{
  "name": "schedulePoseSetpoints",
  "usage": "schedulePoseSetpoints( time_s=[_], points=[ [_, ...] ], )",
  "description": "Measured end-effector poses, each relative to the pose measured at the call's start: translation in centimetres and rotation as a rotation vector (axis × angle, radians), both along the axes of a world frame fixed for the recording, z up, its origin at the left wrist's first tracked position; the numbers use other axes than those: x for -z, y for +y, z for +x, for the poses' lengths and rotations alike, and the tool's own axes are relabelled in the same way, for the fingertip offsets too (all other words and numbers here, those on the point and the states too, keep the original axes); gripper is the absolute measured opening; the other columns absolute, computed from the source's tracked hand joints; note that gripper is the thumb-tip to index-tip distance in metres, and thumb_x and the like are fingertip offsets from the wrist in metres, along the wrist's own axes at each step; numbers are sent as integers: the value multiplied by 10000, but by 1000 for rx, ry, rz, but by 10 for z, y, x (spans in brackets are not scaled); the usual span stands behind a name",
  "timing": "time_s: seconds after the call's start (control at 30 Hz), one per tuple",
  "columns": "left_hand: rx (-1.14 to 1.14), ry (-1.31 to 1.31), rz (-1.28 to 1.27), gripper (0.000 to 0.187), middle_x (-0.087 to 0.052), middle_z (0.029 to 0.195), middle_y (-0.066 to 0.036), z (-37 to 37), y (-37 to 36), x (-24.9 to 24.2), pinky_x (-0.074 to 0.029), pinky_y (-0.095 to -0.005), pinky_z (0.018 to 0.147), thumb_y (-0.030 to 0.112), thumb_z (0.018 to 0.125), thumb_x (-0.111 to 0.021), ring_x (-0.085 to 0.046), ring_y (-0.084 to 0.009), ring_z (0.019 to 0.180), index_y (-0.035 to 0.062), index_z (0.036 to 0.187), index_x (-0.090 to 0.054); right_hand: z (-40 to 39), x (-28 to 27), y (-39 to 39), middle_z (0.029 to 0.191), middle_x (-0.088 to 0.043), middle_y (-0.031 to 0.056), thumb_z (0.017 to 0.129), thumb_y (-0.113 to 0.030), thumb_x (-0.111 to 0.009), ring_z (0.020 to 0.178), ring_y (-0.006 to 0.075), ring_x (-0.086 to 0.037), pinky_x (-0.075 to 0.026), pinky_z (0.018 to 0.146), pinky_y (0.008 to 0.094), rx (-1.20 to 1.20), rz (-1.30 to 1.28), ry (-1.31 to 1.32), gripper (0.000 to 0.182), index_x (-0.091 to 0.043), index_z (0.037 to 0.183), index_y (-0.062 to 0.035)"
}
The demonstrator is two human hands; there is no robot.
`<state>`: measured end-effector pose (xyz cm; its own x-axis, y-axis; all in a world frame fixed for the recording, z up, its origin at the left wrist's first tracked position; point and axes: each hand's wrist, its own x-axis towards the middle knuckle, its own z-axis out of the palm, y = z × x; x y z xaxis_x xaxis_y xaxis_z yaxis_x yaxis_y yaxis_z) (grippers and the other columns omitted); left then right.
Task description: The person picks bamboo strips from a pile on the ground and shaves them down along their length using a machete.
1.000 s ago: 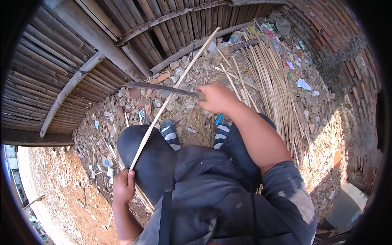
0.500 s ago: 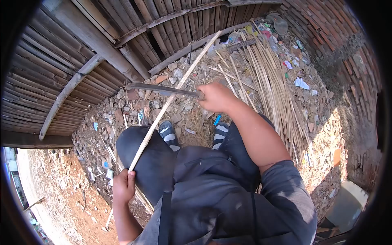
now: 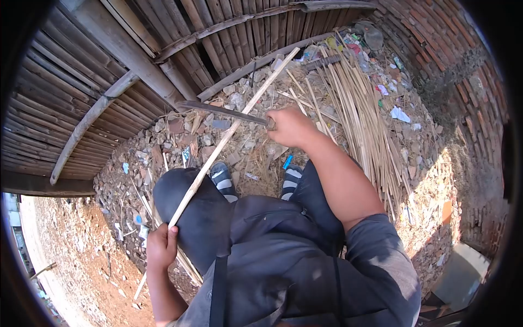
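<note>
A long pale strip, which looks like split bamboo [image 3: 218,150], slants from lower left to upper right across my left knee. Its lower end is gripped in my left hand [image 3: 162,246], thumb on top. My right hand [image 3: 291,127] is wrapped round the handle of a long dark blade [image 3: 218,110]. The blade points left and crosses the strip above its middle; whether its edge touches the strip is hard to tell. Right of my right hand lies a large bundle of similar strips [image 3: 362,117] on the ground.
Rubble and litter [image 3: 239,101] cover the ground around my sandalled feet. A slatted bamboo wall [image 3: 65,109] stands at upper left, a brick wall [image 3: 436,43] at the right. A blue object [image 3: 287,161] lies near my right foot. A grey panel [image 3: 466,272] is at lower right.
The blade has tilted a little, its tip now higher. My right hand sits slightly lower and further right. The strip's upper end has shifted slightly down; my left hand still grips it.
</note>
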<state>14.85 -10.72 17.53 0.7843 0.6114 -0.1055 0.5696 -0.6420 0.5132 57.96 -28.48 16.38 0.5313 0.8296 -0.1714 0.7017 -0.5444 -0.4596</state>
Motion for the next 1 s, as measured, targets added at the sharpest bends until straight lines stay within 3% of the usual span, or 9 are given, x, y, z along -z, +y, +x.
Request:
schedulePoseSetpoints(
  time_s=[0.03,0.13,0.17,0.3,0.4,0.6,0.7,0.83,1.0],
  points=[
    [-2,-3,-10,481,-502,550,-193,1,-1,-1,-380,-452,500,350,1033,-581,-489,-388,493,4,710,-493,-8,-2,1,925,-712,232,830,-299,-749,953,419,-682,-539,839,502,-42,-29,-14,372,-702,1125,-78],
    [-12,-18,-27,478,-503,551,-194,4,-1,-2,-377,-451,499,346,1031,-583,-482,-388,492,3,712,-491,-1,-8,-3,1015,-723,217,839,-331,-752,990,408,-693,-534,907,507,-108,13,1,427,-697,1198,-105],
    [-20,-26,-32,476,-502,551,-194,2,-1,2,-376,-450,498,344,1031,-584,-479,-387,491,3,712,-490,7,-4,-2,937,-711,238,833,-359,-783,933,406,-692,-539,815,480,-41,21,9,453,-695,1159,-57],
    [-24,-45,2,472,-497,548,-195,0,-2,5,-374,-456,496,341,1030,-582,-486,-388,493,5,712,-487,46,8,-3,1099,-713,247,849,-382,-754,1046,410,-678,-535,927,473,270,165,153,543,-663,1212,11],
    [-18,-32,14,476,-490,544,-194,-2,0,6,-372,-458,497,347,1030,-583,-487,-389,492,8,710,-486,34,8,-6,1082,-716,242,846,-376,-754,1031,410,-682,-540,915,470,178,151,26,521,-671,1210,-13],
    [-15,-9,-13,494,-480,538,-190,3,-1,0,-366,-457,496,358,1028,-586,-475,-387,486,10,696,-472,-13,-24,6,1057,-717,237,833,-370,-761,1019,404,-685,-543,904,466,-118,-133,42,507,-684,1227,-61],
    [-35,-35,-20,497,-481,538,-189,-1,-1,4,-367,-459,497,361,1027,-588,-475,-388,488,9,695,-474,16,12,5,1030,-720,241,823,-380,-770,1006,403,-690,-545,893,466,-55,63,130,527,-684,1228,-55],
    [-22,36,12,500,-522,580,-185,-3,0,4,-397,-442,534,378,1049,-544,-523,-351,526,-1,727,-493,40,21,4,1113,-703,273,811,-382,-796,1065,406,-680,-527,945,436,226,146,87,621,-651,1269,12],
    [-39,-27,19,463,-498,546,-201,2,-2,3,-378,-467,501,326,1017,-606,-500,-411,495,13,699,-483,4,11,1,1001,-710,268,833,-363,-767,990,427,-686,-532,899,478,23,10,32,509,-683,1219,-42]
  ],
)
